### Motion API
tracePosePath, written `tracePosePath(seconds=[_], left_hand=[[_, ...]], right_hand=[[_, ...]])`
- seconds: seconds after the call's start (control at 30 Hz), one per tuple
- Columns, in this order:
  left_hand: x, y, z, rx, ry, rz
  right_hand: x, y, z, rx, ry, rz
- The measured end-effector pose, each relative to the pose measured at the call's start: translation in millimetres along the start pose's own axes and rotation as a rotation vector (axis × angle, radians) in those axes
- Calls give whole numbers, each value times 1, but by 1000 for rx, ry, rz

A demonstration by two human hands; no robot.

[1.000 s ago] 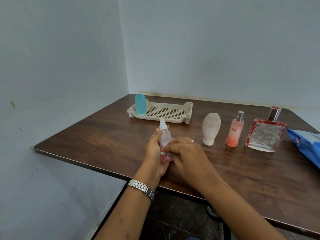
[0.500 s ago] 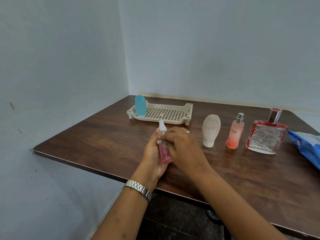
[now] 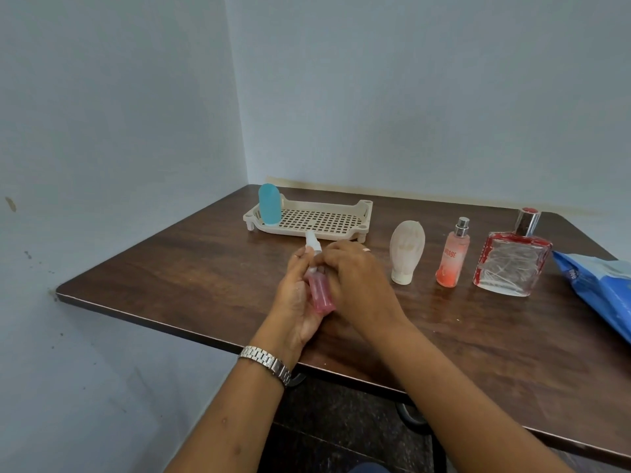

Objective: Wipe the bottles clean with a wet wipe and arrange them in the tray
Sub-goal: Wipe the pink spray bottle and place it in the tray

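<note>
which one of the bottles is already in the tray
The blue bottle, upright at the left end of the tray. The white, orange and square glass bottles stand on the table; the pink one is in hand.

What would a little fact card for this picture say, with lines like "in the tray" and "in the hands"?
in the tray: blue bottle, standing upright at the left end of the tray
in the hands: small pink spray bottle, held by the left hand, with the right hand over it
wet wipe: cannot be seen, perhaps under the right hand
waiting on the table: white bottle, orange spray bottle, big clear red bottle
far right: blue packet
</note>
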State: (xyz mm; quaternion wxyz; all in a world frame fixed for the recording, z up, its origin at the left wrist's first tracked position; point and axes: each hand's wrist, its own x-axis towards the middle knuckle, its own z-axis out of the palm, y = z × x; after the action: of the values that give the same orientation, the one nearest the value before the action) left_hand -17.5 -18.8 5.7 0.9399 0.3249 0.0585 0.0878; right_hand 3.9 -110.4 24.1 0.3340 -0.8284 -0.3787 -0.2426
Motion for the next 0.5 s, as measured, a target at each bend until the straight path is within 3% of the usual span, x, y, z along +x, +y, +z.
tracePosePath(seconds=[0.17,0.33,0.5], left_hand=[[-1,0,0,52,38,8],[0,-2,3,146,142,32],[0,-3,1,169,71,25]], right_hand=[[-15,-1,2,3,15,-13],[-38,1,-4,-82,-127,-114],[-25,1,-6,-102,-93,-92]])
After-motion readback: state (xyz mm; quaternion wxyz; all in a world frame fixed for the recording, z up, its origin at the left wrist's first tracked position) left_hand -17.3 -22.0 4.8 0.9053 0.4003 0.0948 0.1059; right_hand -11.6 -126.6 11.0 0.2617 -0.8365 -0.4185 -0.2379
